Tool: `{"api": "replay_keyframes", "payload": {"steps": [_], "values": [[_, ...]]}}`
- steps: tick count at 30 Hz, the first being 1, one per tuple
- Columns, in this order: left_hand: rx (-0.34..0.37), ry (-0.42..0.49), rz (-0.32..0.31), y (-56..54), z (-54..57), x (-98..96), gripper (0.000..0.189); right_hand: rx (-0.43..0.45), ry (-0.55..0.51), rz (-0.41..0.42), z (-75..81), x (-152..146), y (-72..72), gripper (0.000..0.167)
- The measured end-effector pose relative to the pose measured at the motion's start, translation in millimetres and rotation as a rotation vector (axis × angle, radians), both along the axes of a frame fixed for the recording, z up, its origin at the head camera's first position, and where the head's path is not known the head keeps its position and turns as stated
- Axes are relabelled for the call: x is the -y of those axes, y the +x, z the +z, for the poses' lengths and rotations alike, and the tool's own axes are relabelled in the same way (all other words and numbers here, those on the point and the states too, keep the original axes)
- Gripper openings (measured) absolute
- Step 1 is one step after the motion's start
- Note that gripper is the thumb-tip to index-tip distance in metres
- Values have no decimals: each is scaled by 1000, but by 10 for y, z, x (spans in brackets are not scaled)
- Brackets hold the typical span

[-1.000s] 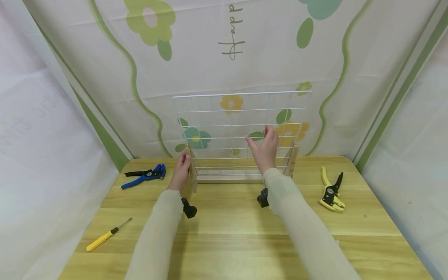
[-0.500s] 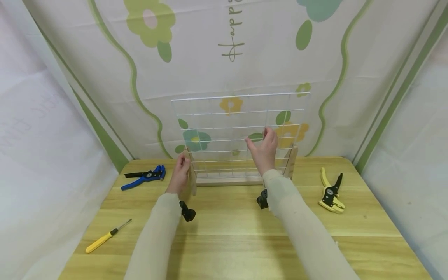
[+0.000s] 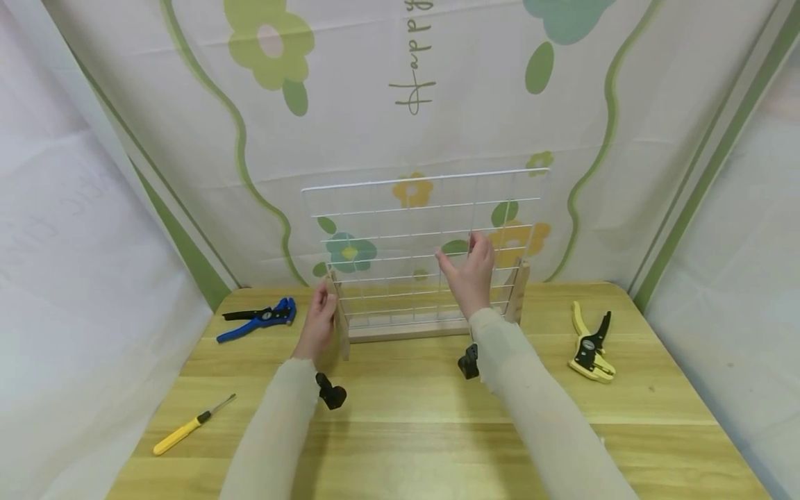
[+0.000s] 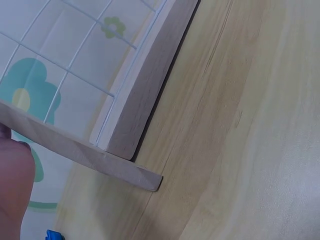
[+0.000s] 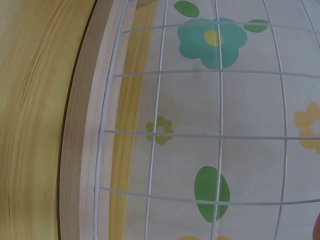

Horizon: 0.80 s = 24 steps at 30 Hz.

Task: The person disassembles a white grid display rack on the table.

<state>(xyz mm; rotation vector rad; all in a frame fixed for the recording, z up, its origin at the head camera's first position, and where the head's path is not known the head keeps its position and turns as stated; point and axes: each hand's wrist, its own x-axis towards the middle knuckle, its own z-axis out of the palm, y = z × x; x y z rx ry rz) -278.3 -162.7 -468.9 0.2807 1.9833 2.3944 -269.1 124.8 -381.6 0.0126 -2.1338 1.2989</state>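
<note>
A white wire grid panel (image 3: 427,208) stands upright, tilted slightly back, in a wooden stand (image 3: 409,332) near the table's back edge. My left hand (image 3: 317,321) holds the stand's left side piece (image 3: 342,326) from its outer side. In the left wrist view, part of that hand shows beside the same wooden piece (image 4: 85,152). My right hand (image 3: 471,274) grips the grid right of its middle, its fingers at a vertical wire and its thumb spread to the left. The right wrist view shows the grid's lower wires (image 5: 220,135), with only a fingertip at the right edge.
A blue-and-black wire stripper (image 3: 259,319) lies back left on the table. A yellow-handled screwdriver (image 3: 192,425) lies front left. To the right lies a yellow-and-black wire stripper (image 3: 592,347). A patterned cloth wall (image 3: 350,125) rises close behind the grid.
The left end of the stand and grid has come slightly toward me with my left hand, so the grid sits a little turned. My right hand keeps its place on the grid.
</note>
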Motion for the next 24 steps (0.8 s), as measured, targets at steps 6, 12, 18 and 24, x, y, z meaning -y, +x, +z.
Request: {"api": "replay_keyframes", "payload": {"steps": [6, 12, 18, 24], "values": [[-15, 12, 1, 94, -3, 27, 37, -7, -15, 12, -14, 16, 27, 68], [-32, 34, 16, 180, -34, 42, 34, -51, -12, 3, -22, 30, 40, 65], [-59, 21, 30, 278, -51, 63, 38, -62, -25, -6, -41, 50, 49, 63], [-94, 29, 21, 369, -78, 91, 35, -52, -49, 6, -42, 67, 82, 63]]}}
